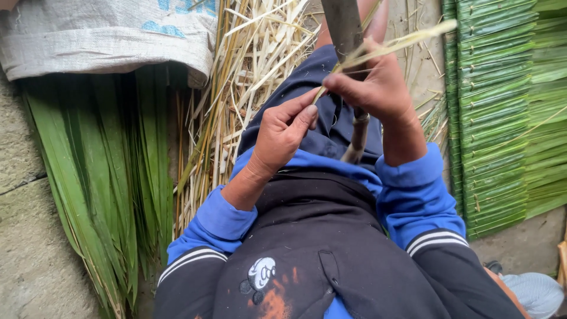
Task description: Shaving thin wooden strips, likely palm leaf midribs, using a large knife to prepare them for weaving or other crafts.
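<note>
One strip (378, 48), two hands (283, 133) (375, 88).

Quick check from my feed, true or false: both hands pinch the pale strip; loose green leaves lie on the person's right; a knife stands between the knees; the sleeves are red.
1. Both the left hand and the right hand pinch the thin pale straw-coloured strip. True.
2. The loose long green leaves lie on the person's right. False: on the left; the stacked woven green leaf panels are on the right.
3. A dark-bladed knife stands upright between the knees. True.
4. The sleeves are red. False: the cuffs are blue.
</note>
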